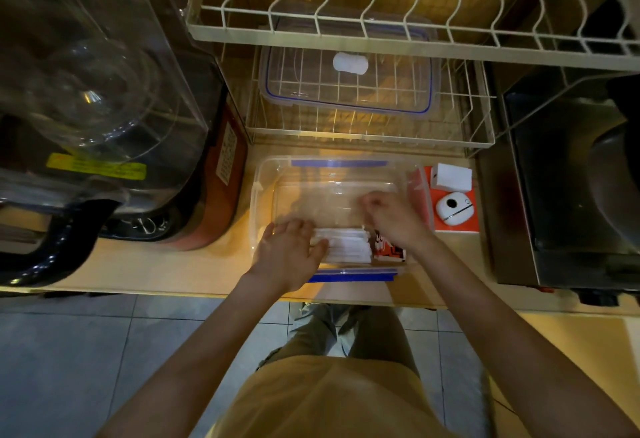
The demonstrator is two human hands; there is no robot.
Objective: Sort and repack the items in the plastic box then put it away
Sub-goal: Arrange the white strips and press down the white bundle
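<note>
Plastic box (263,191) on wooden counter (180,271)

No text can be read. A yellow label (96,166) on the clear appliance at left and a white label (225,157) on its red-brown side carry print too small to read; the red-and-white packet (388,249) in the box shows blurred markings.

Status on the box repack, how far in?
Partway. Done: the lid is off, lying on the wire rack; a row of white packets and a red-and-black packet already sit at the near end of the plastic box. In hand: the left hand steadies the white row while the right hand works beside it. Left: fill the empty far half, close the lid, put the box away.
</note>
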